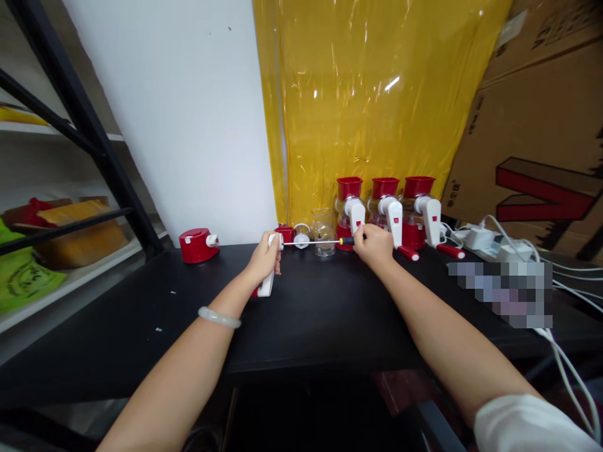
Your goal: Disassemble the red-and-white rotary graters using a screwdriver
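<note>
My left hand (264, 257) is closed around a white crank handle (266, 285), whose lower end shows a bit of red. In my right hand (374, 243) is a screwdriver (313, 242), gripped by its black and yellow handle. Its long thin shaft lies level and points left, with the tip at the white part in my left hand. My fingers hide the exact contact. Behind the shaft stand a clear plastic body (323, 229), a round metal-rimmed part (302, 236) and a small red piece (285, 234).
Three red and white rotary graters (349, 213) with cranks stand at the back right. A red base (196, 245) sits at the left on the black table (301, 333). White chargers and cables (480, 238) lie on the right, before a large cardboard box (541, 138). Shelves are at left.
</note>
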`<control>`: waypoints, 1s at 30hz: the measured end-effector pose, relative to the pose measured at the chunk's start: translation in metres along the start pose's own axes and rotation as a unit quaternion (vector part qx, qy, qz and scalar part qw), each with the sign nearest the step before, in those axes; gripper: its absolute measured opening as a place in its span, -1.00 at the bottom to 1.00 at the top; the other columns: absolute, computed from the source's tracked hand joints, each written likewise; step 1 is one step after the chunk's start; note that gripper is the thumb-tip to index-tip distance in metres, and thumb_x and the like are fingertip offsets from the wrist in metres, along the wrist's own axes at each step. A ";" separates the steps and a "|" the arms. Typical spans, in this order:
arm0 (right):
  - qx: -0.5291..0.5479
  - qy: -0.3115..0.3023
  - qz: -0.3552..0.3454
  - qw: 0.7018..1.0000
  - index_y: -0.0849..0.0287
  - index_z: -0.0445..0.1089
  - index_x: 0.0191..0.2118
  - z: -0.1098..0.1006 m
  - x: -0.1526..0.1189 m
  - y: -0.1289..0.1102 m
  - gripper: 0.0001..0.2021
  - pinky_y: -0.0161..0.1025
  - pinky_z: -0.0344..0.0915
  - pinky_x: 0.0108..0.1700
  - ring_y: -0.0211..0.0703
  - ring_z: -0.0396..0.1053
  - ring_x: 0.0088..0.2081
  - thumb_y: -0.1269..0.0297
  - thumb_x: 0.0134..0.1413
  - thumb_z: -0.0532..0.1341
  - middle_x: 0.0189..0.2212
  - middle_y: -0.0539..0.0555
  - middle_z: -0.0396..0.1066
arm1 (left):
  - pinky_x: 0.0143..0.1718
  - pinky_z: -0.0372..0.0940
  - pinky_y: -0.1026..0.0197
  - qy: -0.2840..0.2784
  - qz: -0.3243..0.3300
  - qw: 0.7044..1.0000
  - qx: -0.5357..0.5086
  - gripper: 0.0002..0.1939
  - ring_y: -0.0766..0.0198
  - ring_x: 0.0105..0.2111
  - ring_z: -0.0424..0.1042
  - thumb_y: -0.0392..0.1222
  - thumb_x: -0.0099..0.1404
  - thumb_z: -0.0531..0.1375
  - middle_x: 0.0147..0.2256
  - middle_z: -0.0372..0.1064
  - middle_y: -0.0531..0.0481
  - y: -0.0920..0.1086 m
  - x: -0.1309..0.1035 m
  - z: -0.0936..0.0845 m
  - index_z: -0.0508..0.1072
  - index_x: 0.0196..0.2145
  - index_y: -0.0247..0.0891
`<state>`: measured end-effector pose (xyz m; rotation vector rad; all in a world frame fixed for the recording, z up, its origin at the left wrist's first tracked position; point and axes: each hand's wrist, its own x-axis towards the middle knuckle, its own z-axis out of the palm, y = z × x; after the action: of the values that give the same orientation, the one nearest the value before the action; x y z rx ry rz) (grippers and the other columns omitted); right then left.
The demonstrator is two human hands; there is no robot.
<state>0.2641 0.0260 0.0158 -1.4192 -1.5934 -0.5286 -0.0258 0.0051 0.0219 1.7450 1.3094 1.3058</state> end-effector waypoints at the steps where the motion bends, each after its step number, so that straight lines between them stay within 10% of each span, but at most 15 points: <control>1: 0.024 -0.010 0.014 1.000 0.20 0.38 -0.57 -0.001 0.002 0.000 -0.63 -0.24 0.06 -0.39 -0.16 0.30 -0.47 0.21 0.15 -0.01 -0.55 0.16 0.42 | -0.72 0.22 0.34 -0.002 -0.005 1.000 0.010 -0.71 0.39 -0.77 0.23 0.11 0.43 -0.07 -0.59 0.16 0.24 -0.001 0.000 0.000 0.18 -0.15 -0.16; 5: 0.173 -0.085 0.134 0.972 0.16 0.37 -0.60 -0.001 0.012 0.006 -0.68 -0.26 0.17 -0.36 -0.14 0.34 -0.47 0.14 0.06 0.10 -0.61 0.08 0.41 | -0.64 0.25 0.29 0.006 0.041 0.996 0.082 -0.67 0.33 -0.72 0.31 0.14 0.42 -0.06 -0.59 0.22 0.21 -0.003 -0.003 -0.002 0.21 -0.08 -0.15; 11: 0.315 -0.271 0.312 0.854 0.18 0.40 -0.56 0.000 0.020 0.019 -0.71 -0.25 0.20 -0.57 -0.12 0.34 -0.66 0.14 0.03 0.13 -0.68 0.13 0.42 | -0.41 0.29 0.17 0.028 0.143 0.967 0.209 -0.59 0.17 -0.59 0.43 0.07 0.43 -0.06 -0.63 0.28 0.14 0.006 -0.014 -0.006 0.23 0.08 -0.22; 16: 0.211 -0.317 0.245 0.891 0.16 0.36 -0.69 -0.006 0.019 0.016 -0.61 -0.22 0.24 -0.52 -0.14 0.30 -0.72 0.17 0.08 0.11 -0.75 0.14 0.37 | -0.37 0.28 0.14 0.032 0.157 0.955 0.248 -0.57 0.13 -0.56 0.45 0.06 0.43 -0.06 -0.56 0.34 0.08 0.006 -0.014 -0.010 0.24 0.11 -0.23; 30: 0.126 -0.159 0.129 0.971 0.10 0.16 -0.72 -0.001 0.011 0.007 -0.54 -0.23 0.02 -0.44 -0.15 0.24 -0.56 0.13 0.19 -0.03 -0.72 0.07 0.26 | -0.44 0.26 0.19 0.039 0.135 0.975 0.169 -0.60 0.18 -0.60 0.40 0.10 0.45 -0.11 -0.63 0.28 0.15 0.001 -0.011 -0.010 0.22 0.04 -0.20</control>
<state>0.2719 0.0328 0.0243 -1.5354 -1.6201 0.0580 -0.0351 -0.0063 0.0225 2.1895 1.4443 1.3697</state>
